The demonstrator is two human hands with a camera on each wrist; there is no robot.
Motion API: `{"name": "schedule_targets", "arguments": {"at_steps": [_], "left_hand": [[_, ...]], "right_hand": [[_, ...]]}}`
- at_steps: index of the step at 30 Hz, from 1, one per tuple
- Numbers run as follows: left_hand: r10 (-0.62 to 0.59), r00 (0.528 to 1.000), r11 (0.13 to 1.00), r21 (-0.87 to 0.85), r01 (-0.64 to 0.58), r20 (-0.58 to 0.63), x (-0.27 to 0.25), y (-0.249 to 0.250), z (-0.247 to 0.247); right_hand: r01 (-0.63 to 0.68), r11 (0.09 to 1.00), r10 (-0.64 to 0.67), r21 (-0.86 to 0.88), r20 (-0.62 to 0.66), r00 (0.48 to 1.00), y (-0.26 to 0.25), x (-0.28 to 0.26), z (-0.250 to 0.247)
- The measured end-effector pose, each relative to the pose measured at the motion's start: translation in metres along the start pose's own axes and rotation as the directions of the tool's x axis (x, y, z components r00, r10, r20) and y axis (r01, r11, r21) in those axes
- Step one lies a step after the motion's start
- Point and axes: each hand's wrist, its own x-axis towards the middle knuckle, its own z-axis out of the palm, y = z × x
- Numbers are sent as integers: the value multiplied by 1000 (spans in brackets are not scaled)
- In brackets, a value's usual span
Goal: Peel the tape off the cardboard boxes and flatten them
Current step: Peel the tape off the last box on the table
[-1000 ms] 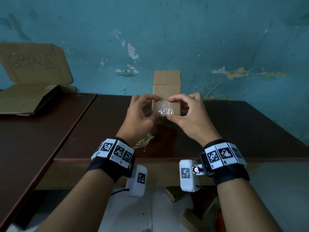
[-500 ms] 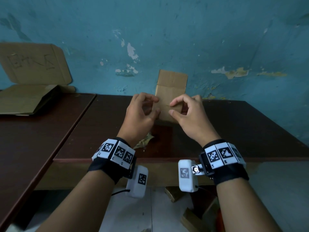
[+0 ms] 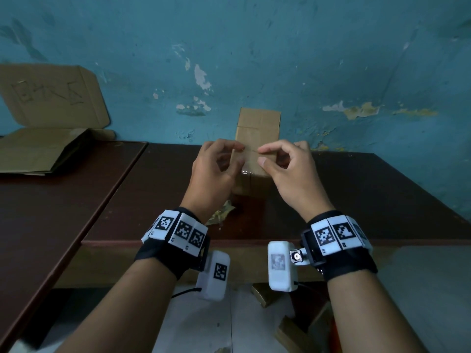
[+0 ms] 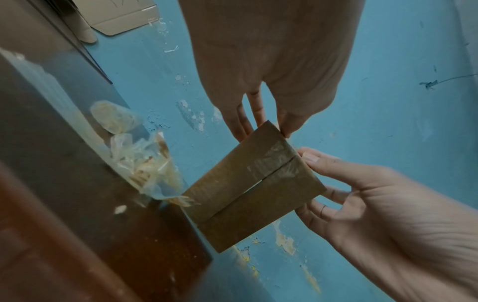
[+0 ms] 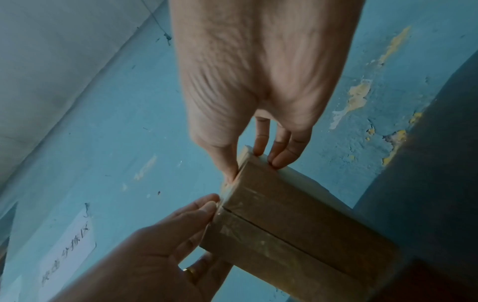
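Tape seen bunched between the fingers a second ago is gone; the small cardboard box [image 3: 256, 146], raised above the counter [image 3: 356, 194], is pinched by left hand [image 3: 216, 171] and right hand [image 3: 285, 171] at its still-taped seam, so more peeling is judged likely.

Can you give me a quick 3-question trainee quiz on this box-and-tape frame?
1. True or false: both the left hand and the right hand grip the small cardboard box.
2. Where does the pile of peeled tape lie? A) on the floor B) on the dark table, by the box C) on the flattened cardboard
3. Fill in: the flaps on the box end seen by the wrist cameras are ____ (closed/folded open).

Key: 1 true; 2 B; 3 closed, with a seam between them.
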Motion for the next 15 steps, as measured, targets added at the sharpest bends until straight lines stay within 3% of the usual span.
{"name": "schedule_targets", "arguments": {"at_steps": [7, 15], "left_hand": [[-21, 999, 1000, 0, 21, 34, 1, 0, 2], [-41, 998, 999, 4, 41, 48, 2, 1, 4]], "right_hand": [[-74, 993, 77, 90, -35, 996, -6, 2, 7], [-80, 997, 79, -14, -85, 993, -8, 5, 15]]}}
